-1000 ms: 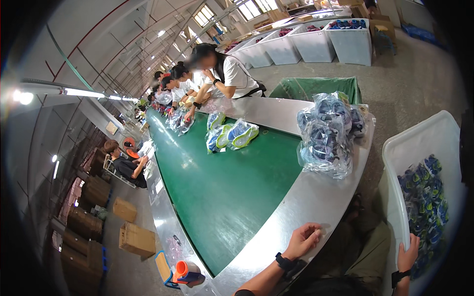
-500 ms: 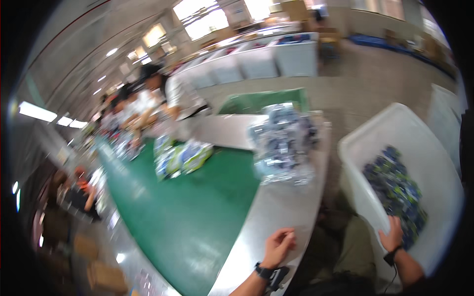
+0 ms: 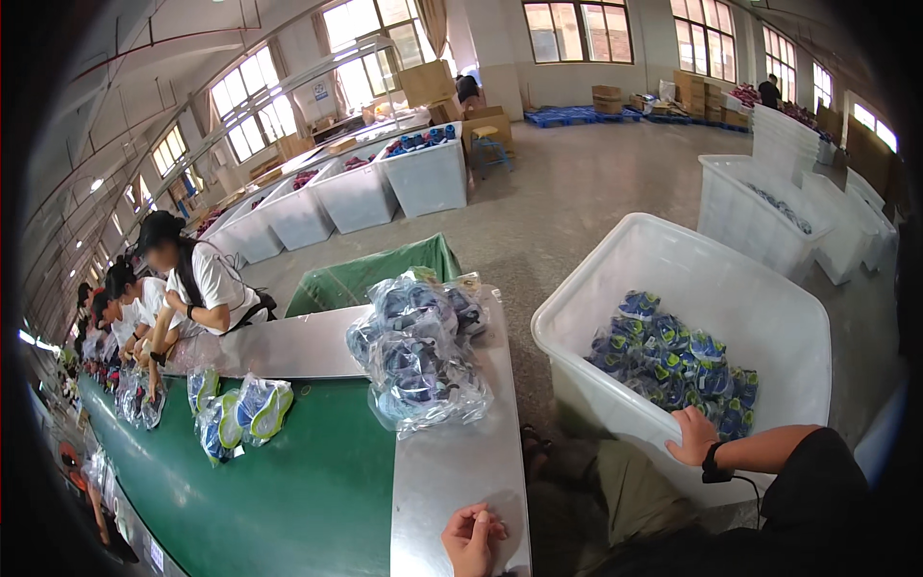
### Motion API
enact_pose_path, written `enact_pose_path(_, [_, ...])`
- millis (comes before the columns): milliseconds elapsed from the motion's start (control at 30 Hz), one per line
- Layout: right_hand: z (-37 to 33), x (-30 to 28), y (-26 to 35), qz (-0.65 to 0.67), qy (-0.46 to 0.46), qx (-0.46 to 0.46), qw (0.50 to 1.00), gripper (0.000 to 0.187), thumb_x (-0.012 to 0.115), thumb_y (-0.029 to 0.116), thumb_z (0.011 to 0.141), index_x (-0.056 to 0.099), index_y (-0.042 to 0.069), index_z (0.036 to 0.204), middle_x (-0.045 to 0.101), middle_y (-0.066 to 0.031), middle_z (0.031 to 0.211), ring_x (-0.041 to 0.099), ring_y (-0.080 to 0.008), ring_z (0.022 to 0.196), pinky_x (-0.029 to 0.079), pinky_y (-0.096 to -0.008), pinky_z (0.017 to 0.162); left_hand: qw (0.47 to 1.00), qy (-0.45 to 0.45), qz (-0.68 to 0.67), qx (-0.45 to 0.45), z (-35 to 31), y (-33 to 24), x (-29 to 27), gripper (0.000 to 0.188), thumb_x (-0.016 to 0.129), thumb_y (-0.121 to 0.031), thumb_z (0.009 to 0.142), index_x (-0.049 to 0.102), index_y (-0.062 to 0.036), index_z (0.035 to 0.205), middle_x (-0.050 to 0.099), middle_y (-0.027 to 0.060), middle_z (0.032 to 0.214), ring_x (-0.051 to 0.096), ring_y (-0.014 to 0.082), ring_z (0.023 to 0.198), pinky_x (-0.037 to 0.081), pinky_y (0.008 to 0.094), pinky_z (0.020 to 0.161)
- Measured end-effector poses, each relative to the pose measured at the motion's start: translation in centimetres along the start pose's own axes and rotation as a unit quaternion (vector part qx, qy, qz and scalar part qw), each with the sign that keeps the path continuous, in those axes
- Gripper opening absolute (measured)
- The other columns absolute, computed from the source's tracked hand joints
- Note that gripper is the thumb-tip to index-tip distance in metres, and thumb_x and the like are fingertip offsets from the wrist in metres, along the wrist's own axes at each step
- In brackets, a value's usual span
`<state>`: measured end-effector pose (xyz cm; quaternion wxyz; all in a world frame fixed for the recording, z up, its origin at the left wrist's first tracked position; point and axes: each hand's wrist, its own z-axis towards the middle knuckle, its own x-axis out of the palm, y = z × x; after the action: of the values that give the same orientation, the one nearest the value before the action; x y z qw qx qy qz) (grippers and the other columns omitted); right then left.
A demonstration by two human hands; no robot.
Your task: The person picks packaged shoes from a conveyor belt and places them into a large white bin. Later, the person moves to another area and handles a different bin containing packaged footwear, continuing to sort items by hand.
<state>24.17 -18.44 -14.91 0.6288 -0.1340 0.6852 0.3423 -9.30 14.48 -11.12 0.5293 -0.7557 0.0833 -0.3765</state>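
Observation:
My right hand [image 3: 692, 436] grips the near rim of a large white plastic bin [image 3: 663, 240], fingers curled over the edge. Inside lies a heap of blue and lime-green shoes [image 3: 668, 361] in clear bags. Over the metal border [image 3: 457, 471] of the table, my left hand [image 3: 471, 539] has its fingers loosely curled in, and I see nothing in them. A pile of blue-grey shoes [image 3: 423, 351] in clear bags is stacked on the border ahead of it. Several bagged blue-and-green shoes [image 3: 240, 415] lie on the green conveyor belt [image 3: 288, 490].
Co-workers [image 3: 207, 279] stand along the belt's far left side. A green cloth-lined container [image 3: 375, 274] sits beyond the table. White bins [image 3: 423, 173] with coloured goods line up behind it. More white bins [image 3: 769, 202] stand at the right, and blue pallets [image 3: 577, 115] lie at the back.
My view has swung to the right, so the bin and the pile sit further left in it. Both hands keep their poses, the right one still on the bin's rim.

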Motion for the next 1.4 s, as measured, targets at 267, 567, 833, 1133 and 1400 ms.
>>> enact_pose_path(267, [0.0,-0.1,-0.2,0.007,0.01,-0.003,1.0,0.059,0.074,0.034,0.085,0.054,0.005,0.132,0.051,-0.0167,0.118,0.051,-0.0373,0.114,0.045,-0.049,0.096,0.999,-0.023,0.032,0.011,-0.2,-0.6,0.9,0.01,0.063,-0.009,0.104,0.064,-0.0011,0.111,0.07,0.0111,0.089,0.066,0.0182,0.066,0.056,0.034,0.062])
enact_pose_path(567, [-0.1,0.3,-0.4,-0.019,0.019,0.001,1.0,0.059,0.071,0.037,0.09,0.053,0.006,0.138,0.051,-0.0181,0.123,0.052,-0.0385,0.117,0.046,-0.0504,0.098,1.0,-0.019,0.011,0.008,-0.4,-1.0,1.4,0.005,0.064,-0.009,0.104,0.064,-0.0036,0.105,0.066,0.0083,0.074,0.063,0.018,0.062,0.055,0.0341,0.057])
enact_pose_path(833, [0.0,0.3,-0.4,-0.026,0.041,0.01,0.999,0.057,0.069,0.037,0.093,0.051,0.007,0.139,0.049,-0.0168,0.125,0.051,-0.0367,0.119,0.045,-0.05,0.099,0.999,-0.028,0.019,0.01,-0.2,-0.5,1.0,0.005,0.066,-0.01,0.103,0.064,-0.0051,0.102,0.065,0.0071,0.071,0.061,0.0163,0.06,0.054,0.032,0.054])
enact_pose_path(1133, [-0.1,0.7,-0.4,-0.034,0.011,0.005,0.999,0.058,0.071,0.036,0.09,0.053,0.007,0.136,0.05,-0.0154,0.122,0.052,-0.0363,0.117,0.046,-0.0501,0.097,1.0,-0.022,0.012,0.009,-0.2,-0.3,0.6,0.006,0.066,-0.01,0.103,0.063,-0.0057,0.1,0.065,0.0073,0.07,0.062,0.0177,0.06,0.055,0.0339,0.057])
enact_pose_path(1400, [-0.2,0.4,-0.3,-0.027,0.016,0.003,0.999,0.057,0.07,0.035,0.091,0.052,0.007,0.137,0.05,-0.0151,0.122,0.052,-0.0358,0.117,0.046,-0.0491,0.098,0.999,-0.032,0.033,0.005,-0.2,-0.4,0.8,0.008,0.067,-0.012,0.102,0.063,-0.0058,0.1,0.066,0.0065,0.071,0.063,0.0166,0.06,0.055,0.0323,0.056])
